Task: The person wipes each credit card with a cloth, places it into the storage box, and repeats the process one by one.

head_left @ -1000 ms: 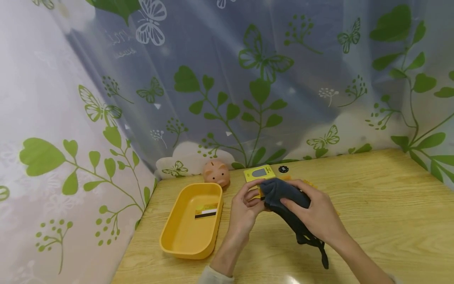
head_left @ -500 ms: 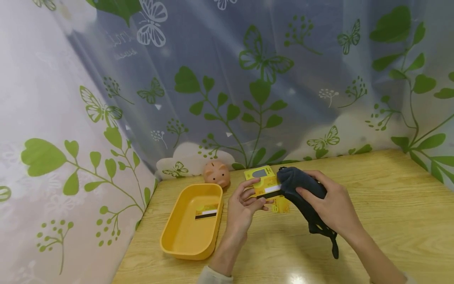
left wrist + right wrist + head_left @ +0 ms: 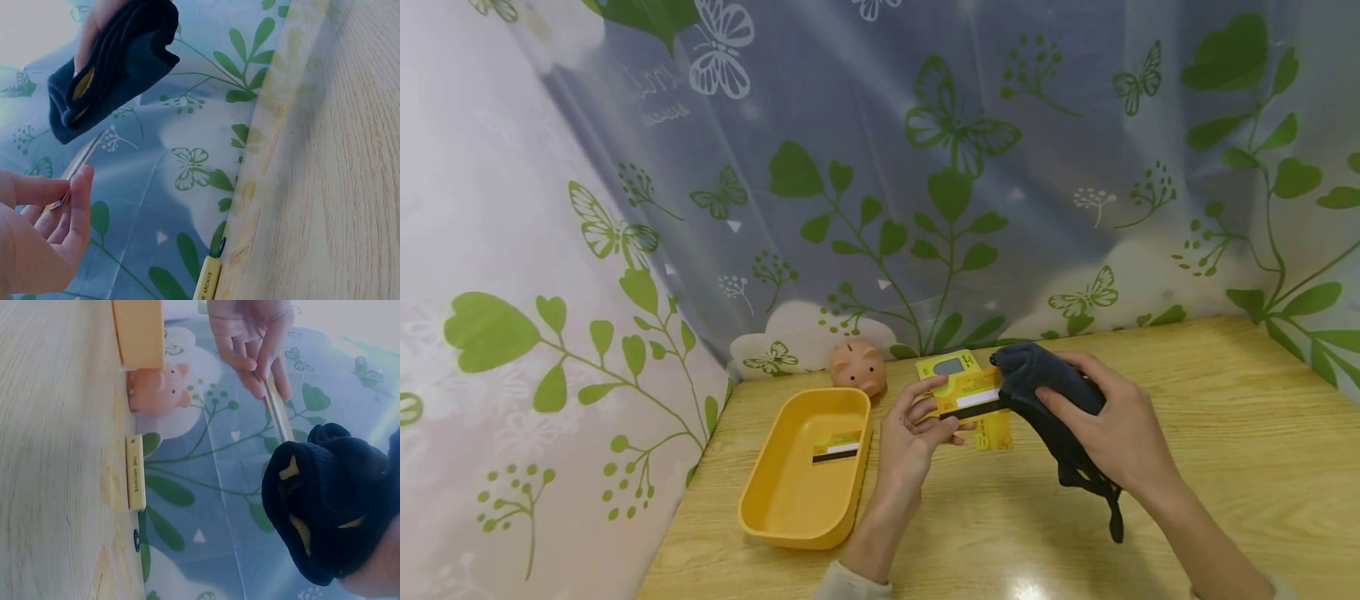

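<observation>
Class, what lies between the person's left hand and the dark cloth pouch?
A yellow card, pinched by the left hand and pointing toward the dark cloth pouch; the head view shows it.

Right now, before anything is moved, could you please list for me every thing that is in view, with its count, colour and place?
Held card: 1, yellow with black and white stripes, in the left hand
Cloth pouch: 1, dark blue, in the right hand
Tray: 1, yellow, on the table's left side
Tray card: 1, yellow with black and white stripes, inside the tray
Loose card: at least 1, yellow, on the table
Box: 1, yellow, table's rear
Piggy bank: 1, pinkish-orange, behind the tray
Disc: 1, black, near the box
Table: 1, light wood, below
Curtain: count unclear, blue-white with green plants, behind
Left hand: 1, bare, at the card
Right hand: 1, bare, around the pouch
</observation>
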Action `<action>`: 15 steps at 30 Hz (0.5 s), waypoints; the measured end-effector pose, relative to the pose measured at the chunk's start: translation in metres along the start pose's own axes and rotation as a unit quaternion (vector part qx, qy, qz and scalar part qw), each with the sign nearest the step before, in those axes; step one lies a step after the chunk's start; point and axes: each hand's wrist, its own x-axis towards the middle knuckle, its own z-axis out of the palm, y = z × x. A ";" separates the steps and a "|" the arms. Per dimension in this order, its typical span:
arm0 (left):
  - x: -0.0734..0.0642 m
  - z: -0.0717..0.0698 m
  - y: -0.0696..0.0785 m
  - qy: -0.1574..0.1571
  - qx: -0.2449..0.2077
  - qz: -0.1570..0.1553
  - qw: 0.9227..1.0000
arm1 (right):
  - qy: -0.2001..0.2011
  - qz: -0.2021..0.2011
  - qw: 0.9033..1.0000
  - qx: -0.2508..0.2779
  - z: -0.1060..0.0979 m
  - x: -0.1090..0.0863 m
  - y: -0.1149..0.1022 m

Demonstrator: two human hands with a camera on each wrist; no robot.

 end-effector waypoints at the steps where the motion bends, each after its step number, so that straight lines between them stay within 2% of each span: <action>1: 0.000 0.000 0.000 0.000 -0.001 -0.001 1.000 | -0.001 -0.003 1.000 0.003 0.001 -0.001 -0.001; 7: 0.000 0.000 -0.002 -0.011 0.003 -0.003 1.000 | -0.017 -0.018 0.999 0.023 0.007 -0.006 -0.011; 15: 0.000 0.004 -0.003 -0.019 0.024 -0.011 0.999 | -0.055 -0.043 0.996 0.051 0.028 -0.013 -0.019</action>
